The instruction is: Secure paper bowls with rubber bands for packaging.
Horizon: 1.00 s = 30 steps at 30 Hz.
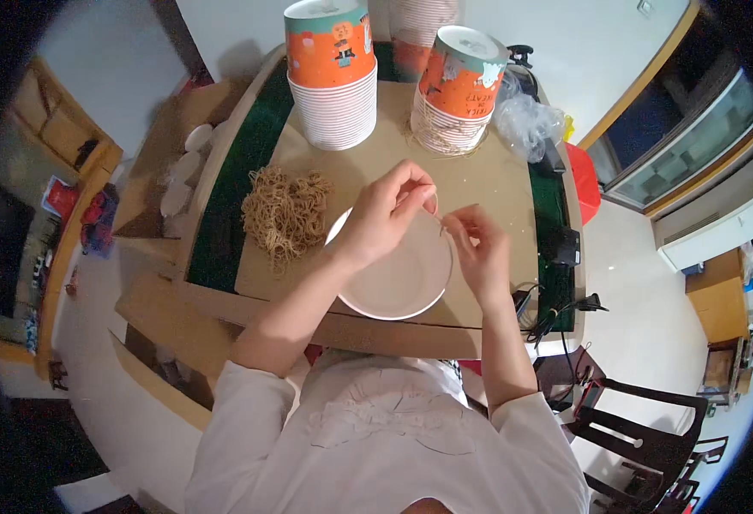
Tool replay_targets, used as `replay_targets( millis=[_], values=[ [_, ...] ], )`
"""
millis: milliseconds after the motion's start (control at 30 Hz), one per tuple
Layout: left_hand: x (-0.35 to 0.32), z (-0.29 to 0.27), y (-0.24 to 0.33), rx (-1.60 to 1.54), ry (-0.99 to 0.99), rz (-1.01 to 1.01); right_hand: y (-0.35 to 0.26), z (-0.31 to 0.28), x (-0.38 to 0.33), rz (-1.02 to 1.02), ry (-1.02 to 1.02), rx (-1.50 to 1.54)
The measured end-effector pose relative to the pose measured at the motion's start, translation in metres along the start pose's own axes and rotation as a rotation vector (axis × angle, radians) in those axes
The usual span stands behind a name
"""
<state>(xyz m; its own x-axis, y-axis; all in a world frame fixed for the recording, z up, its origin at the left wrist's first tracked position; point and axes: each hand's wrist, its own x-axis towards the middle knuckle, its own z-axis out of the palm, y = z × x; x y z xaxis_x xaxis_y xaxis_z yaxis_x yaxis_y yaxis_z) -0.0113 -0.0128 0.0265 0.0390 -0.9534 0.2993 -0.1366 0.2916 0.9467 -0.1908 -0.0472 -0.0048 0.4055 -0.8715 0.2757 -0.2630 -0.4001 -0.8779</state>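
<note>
Both my hands are over the rim of a white paper bucket [398, 278], which stands mouth up at the table's near side. My left hand [393, 206] reaches across it, thumb and forefinger pinched together. Just to its right, my right hand [481, 248] is pinched too. A short bit of thin cord shows between the fingertips; its ends are hidden by the fingers. Left of the bucket lies a tangled heap of brown twine cords [284, 214].
Upside-down nested orange-and-green paper buckets [332, 77] stand at the back. A shorter stack [464, 86] has cords around its lower rims. Near the right edge are a clear plastic bag [529, 127], a black adapter [567, 246] and cables. Open cardboard boxes [166, 223] stand left.
</note>
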Motion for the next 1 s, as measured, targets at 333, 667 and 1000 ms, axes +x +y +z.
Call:
replay_targets(
  millis=[333, 667, 1000],
  values=[
    [0.019, -0.007, -0.002, -0.089, 0.076, 0.014, 0.003, 0.004, 0.008, -0.007, -0.025, -0.144],
    [0.016, -0.011, -0.028, -0.565, 0.082, -0.412, 0.02, 0.006, -0.009, 0.205, 0.068, 0.348],
    [0.005, -0.031, 0.032, -0.073, -0.073, -0.276, -0.013, 0.0, 0.025, 0.091, -0.253, 0.399]
  ],
)
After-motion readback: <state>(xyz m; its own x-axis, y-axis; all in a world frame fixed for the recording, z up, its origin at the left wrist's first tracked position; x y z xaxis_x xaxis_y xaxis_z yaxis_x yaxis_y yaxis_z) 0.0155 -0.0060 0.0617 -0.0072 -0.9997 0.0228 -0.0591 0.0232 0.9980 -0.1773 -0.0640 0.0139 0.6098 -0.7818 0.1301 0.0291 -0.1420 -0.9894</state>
